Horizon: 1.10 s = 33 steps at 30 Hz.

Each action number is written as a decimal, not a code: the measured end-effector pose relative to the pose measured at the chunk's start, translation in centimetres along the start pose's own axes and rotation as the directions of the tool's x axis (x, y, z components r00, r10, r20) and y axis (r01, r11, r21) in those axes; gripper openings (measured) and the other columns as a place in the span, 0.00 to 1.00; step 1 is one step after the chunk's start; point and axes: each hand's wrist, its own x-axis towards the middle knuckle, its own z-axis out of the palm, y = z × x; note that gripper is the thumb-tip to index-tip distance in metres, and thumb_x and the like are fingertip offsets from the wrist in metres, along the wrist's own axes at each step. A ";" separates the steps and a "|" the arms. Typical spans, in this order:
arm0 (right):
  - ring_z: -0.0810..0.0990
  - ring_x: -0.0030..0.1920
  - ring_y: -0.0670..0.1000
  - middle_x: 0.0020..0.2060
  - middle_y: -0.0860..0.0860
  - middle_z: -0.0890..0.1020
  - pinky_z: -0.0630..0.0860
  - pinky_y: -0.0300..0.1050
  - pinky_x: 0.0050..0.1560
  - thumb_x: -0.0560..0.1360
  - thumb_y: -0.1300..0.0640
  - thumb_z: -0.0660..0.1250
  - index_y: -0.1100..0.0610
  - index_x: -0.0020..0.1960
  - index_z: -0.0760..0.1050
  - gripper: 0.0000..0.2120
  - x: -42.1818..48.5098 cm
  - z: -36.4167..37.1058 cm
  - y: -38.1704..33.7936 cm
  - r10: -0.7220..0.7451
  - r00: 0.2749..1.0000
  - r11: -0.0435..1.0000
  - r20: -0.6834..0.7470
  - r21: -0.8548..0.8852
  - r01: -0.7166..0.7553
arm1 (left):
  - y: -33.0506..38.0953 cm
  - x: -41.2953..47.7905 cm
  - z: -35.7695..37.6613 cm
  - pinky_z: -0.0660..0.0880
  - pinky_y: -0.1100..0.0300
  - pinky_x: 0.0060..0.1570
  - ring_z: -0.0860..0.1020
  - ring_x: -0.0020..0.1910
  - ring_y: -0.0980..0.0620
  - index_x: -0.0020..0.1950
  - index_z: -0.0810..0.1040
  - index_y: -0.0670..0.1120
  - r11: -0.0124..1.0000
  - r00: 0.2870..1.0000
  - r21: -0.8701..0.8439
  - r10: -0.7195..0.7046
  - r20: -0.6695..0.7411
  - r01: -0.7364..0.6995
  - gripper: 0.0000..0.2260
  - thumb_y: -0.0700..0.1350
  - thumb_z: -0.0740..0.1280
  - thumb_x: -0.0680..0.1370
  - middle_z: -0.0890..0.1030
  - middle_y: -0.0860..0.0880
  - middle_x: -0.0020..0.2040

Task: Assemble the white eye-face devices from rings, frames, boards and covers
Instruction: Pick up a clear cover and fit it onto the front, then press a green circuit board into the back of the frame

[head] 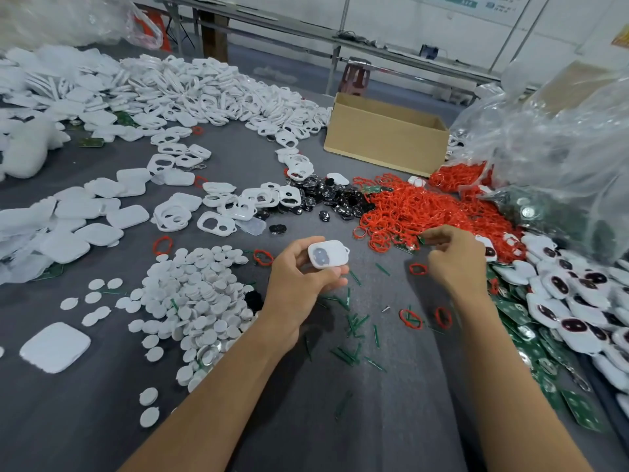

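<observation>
My left hand holds a white device frame above the grey table, its open face turned toward me with two round openings showing. To its right, my right hand has its fingers pinched at the edge of the red ring pile, on a small green board. White frames lie scattered ahead, and white round discs are heaped at the lower left. Finished white devices with dark eyes pile up at the right, over green boards.
An open cardboard box stands at the back centre-right. Clear plastic bags bulge at the right. Flat white covers spread at the left. Black parts lie mid-table. Green slivers and loose red rings litter the space between my arms.
</observation>
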 end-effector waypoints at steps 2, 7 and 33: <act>0.80 0.47 0.53 0.47 0.58 0.84 0.75 0.44 0.54 0.66 0.75 0.57 0.62 0.51 0.82 0.22 0.7 0.2 -0.5 -0.049 0.998 0.999 0.040 0.009 0.048 | 0.0 0.0 -0.1 0.83 0.57 0.42 0.84 0.44 0.46 0.60 0.75 0.41 1.000 1.000 0.006 -0.002 -0.001 0.002 0.20 0.25 0.69 0.72 0.80 0.38 0.57; 0.81 0.50 0.61 0.47 0.61 0.84 0.78 0.53 0.52 0.68 0.69 0.64 0.58 0.47 0.83 0.14 2.4 0.4 -0.3 0.039 0.985 0.972 0.169 -0.234 0.002 | 0.2 -0.1 0.0 0.83 0.58 0.42 0.84 0.43 0.47 0.61 0.74 0.39 1.000 1.000 0.002 -0.012 -0.003 0.012 0.20 0.25 0.68 0.72 0.79 0.36 0.58; 0.83 0.30 0.52 0.36 0.57 0.79 0.80 0.42 0.31 0.76 0.67 0.66 0.63 0.50 0.78 0.04 2.1 -1.4 1.5 -0.044 0.929 0.912 0.366 0.395 -0.113 | 0.2 -0.4 0.1 0.82 0.59 0.41 0.83 0.43 0.45 0.61 0.74 0.38 0.999 1.000 0.031 -0.023 0.008 0.023 0.19 0.25 0.68 0.72 0.79 0.37 0.57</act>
